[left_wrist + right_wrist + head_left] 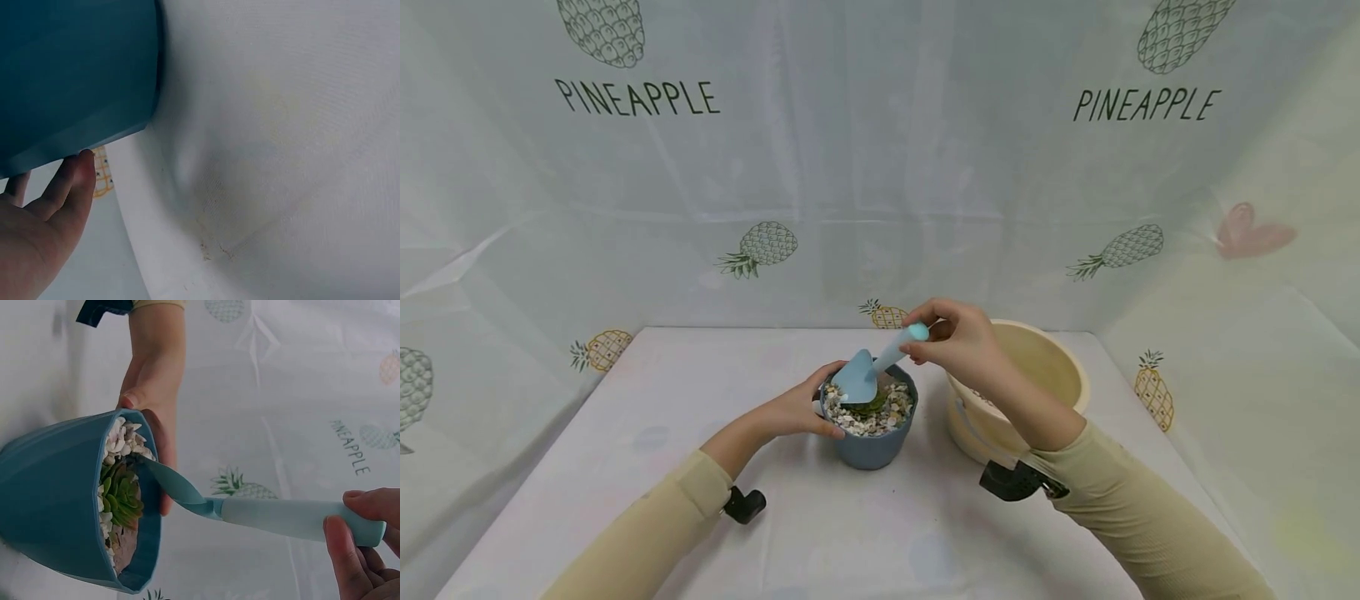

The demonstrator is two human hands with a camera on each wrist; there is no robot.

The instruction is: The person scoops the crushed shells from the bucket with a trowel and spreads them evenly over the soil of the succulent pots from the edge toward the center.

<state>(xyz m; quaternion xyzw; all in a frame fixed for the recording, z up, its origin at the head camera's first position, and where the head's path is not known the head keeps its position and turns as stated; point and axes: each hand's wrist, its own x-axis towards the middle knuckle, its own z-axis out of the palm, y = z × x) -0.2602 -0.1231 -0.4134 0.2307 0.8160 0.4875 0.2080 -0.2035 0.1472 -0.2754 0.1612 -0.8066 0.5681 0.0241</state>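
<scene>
The pot (pixel 868 452) stands upright on the counter (pixel 827 550), between the left hand (pixel 792 412) and the bucket (pixel 972 433); the left hand's fingers grasp the pot's side near the rim, while the right hand's fingers pinch the end of the trowel (pixel 857 379); the blade slants down into the pot, its tip at the pebbles (pixel 871 425) on the left hand's side; from above it hides part of the pebbles and of the succulent (pixel 121 497); the bucket stands near the pot, and the right hand (pixel 966 342) and forearm cover part of its near side; a black device hangs at each cuff; behind the counter hangs a pale cloth (pixel 880 150) printed with pineapples and a red heart (pixel 1253 233).
</scene>
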